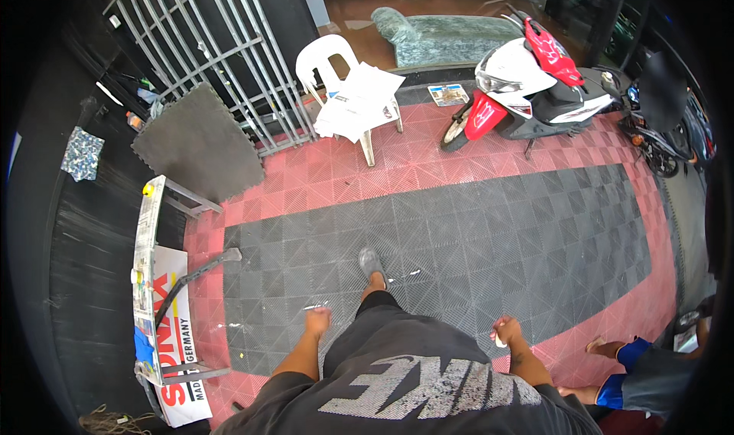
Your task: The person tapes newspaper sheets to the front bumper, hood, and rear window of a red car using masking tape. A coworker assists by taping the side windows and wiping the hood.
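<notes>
My left hand (318, 322) hangs beside my body over the dark floor tiles, its fingers curled in, and nothing sticks out of it. On the other side, my right hand (507, 331) is closed round something small; a whitish bit (501, 342) shows at its lower edge, too small to name. Neither hand touches any furniture. One foot in a grey clog (371, 262) is stretched forward on the tiles.
A long narrow workbench (147, 274) stands at the left, a metal bar (195, 273) near it. Ahead are a white plastic chair (327, 56) bearing papers (358, 102), a leaning dark mat (200, 141) and a red-and-white scooter (527, 91). Another person (650, 378) is close at the lower right.
</notes>
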